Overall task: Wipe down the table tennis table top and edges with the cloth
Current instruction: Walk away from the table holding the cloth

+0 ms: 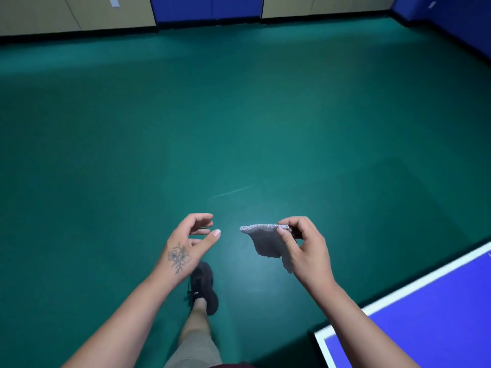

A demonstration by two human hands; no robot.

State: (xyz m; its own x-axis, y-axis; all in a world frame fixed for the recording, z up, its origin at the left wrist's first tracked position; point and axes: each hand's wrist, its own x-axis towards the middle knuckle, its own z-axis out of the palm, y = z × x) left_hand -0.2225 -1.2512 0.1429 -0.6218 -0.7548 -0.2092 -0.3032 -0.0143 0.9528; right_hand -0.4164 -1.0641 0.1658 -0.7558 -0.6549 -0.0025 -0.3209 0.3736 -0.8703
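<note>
One grey cloth (267, 241) hangs in the air above the green floor (239, 115), held out in front of the person at about waist height. The right hand (305, 251) pinches it at its upper right corner between thumb and curled fingers, so the top edge stretches leftward and the rest droops down in a loose fold beside the palm. The cloth touches nothing but that hand.

The left hand (187, 241) is just beside it, apart from the cloth, holding nothing; its fingers are loosely curved and spread toward the cloth's free end, with a flower tattoo showing on its back. Two bare forearms run up from the bottom of the view to these two hands.

One table tennis table (425, 322), blue with a white border line, shows only as a corner at the lower right, partly under the right forearm and well below the cloth. Neither hand touches it.

Between the arms, one black shoe (203, 286) stands on the floor below a bare calf and a khaki trouser leg. Along the far wall stand beige cabinets (77, 11) and blue panels (207, 7).
</note>
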